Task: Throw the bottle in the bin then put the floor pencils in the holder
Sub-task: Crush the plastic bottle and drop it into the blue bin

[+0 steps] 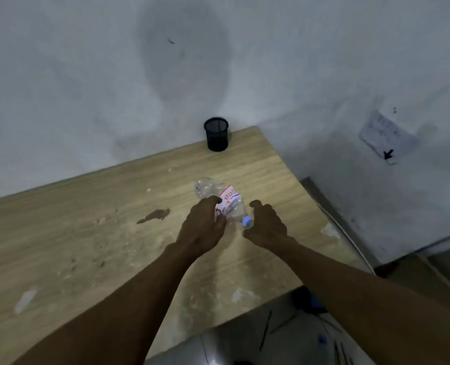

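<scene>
A clear plastic bottle with a white and red label and a blue cap lies on its side on the wooden table. My left hand wraps its fingers over the bottle's labelled middle. My right hand sits beside the blue cap with curled fingers, close to it; I cannot tell if it touches. A black mesh holder stands upright at the table's far corner against the wall. Several thin dark pencils lie on the floor below the table's right edge. No bin is visible.
A grey wall runs behind the table and along its right side, with a paper note stuck on it. A white cable runs along the wall base. A dark stain marks the tabletop.
</scene>
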`<state>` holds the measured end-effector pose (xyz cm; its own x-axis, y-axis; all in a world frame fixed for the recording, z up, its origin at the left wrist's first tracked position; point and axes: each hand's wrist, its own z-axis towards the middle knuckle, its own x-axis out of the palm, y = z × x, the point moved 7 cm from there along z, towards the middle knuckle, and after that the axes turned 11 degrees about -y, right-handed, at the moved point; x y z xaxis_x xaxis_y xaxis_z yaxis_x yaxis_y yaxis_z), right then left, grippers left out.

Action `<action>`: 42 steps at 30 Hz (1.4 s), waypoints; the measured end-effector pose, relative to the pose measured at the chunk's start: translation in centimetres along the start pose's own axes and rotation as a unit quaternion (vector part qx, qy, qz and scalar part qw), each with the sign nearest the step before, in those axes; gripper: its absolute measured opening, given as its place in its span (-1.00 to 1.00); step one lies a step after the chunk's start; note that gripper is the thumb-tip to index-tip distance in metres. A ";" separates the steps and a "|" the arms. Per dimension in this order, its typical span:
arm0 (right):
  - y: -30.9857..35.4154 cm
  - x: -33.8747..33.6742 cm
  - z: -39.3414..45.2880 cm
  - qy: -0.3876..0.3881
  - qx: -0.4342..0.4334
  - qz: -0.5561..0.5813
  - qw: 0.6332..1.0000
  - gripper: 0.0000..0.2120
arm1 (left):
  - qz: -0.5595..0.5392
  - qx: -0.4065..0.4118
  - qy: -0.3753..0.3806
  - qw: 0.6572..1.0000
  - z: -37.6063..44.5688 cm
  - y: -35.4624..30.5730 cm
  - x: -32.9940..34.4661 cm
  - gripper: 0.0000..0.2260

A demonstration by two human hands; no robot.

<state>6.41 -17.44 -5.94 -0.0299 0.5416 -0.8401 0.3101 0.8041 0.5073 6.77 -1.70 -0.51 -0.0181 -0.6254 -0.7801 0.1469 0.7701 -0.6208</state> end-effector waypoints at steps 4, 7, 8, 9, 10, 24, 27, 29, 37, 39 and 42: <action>-1.2 2.8 2.4 0.013 0.041 0.000 0.999 -0.34 | -0.014 -0.056 -0.007 0.998 1.1 3.1 1.7 -0.62; -2.2 4.8 3.6 0.017 0.063 0.012 0.998 -0.55 | -0.019 -0.097 -0.002 0.995 1.2 5.3 2.5 -0.62; -2.4 5.0 3.8 0.007 0.067 0.014 0.998 -0.64 | -0.019 -0.110 -0.004 0.994 1.2 5.7 2.5 -0.62; -2.5 5.2 3.9 -0.003 0.070 0.010 0.997 -0.71 | -0.019 -0.123 -0.002 0.992 1.1 6.3 2.6 -0.62; -2.6 5.3 3.9 -0.014 0.064 -0.002 0.998 -0.75 | -0.020 -0.134 0.000 0.991 1.1 6.7 2.6 -0.62; -3.0 0.3 0.3 -0.090 0.018 0.159 0.983 -0.87 | 0.019 -0.073 0.006 0.997 -0.5 3.0 0.6 -0.51; -3.2 -2.3 -2.6 -0.097 -0.019 0.187 0.977 -0.86 | 0.038 -0.020 0.002 0.999 -2.3 0.3 0.0 -0.46; -3.5 -4.2 -5.4 -0.110 -0.039 0.214 0.970 -0.86 | 0.043 0.017 -0.003 0.999 -4.2 -1.5 -0.6 -0.41; -7.5 -10.3 -17.5 -0.153 -0.012 0.270 0.951 -0.70 | 0.078 0.136 0.015 0.988 -14.0 -7.8 -0.9 -0.26; -8.9 -11.1 -20.5 -0.148 -0.009 0.279 0.949 -0.68 | 0.084 0.155 0.011 0.984 -16.5 -9.1 -0.7 -0.29; -11.0 -12.1 -24.4 -0.150 -0.015 0.281 0.948 -0.69 | 0.093 0.167 0.022 0.981 -19.4 -10.9 0.0 -0.39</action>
<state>-19.82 -26.89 3.36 0.4048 0.7959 -0.4501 0.1689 0.4187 0.8923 -14.03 -7.63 4.70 -0.0029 -0.4668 -0.8844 0.4671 0.7813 -0.4139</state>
